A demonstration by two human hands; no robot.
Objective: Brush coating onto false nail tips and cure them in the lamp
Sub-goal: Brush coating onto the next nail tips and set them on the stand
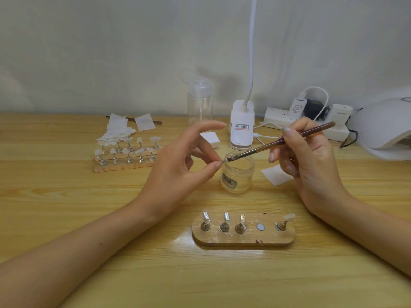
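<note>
My right hand [311,158] holds a thin brown brush [287,138] over a small clear jar [238,172]. Its bristle tip touches the pinched thumb and forefinger of my left hand [180,165], which pinch the bristles; anything between them is too small to see. In front of me lies an oval wooden holder [243,237] with several metal stands carrying nail tips [289,217]; one magnet spot [260,227] is bare. The white curing lamp [382,125] sits at the far right.
A second wooden rack [124,165] of nail tips and a pile of white wipes [116,134] lie at the back left. A clear pump bottle [200,103], a clip-on desk lamp [241,130], a power strip [307,121] and a loose wipe [277,174] are behind.
</note>
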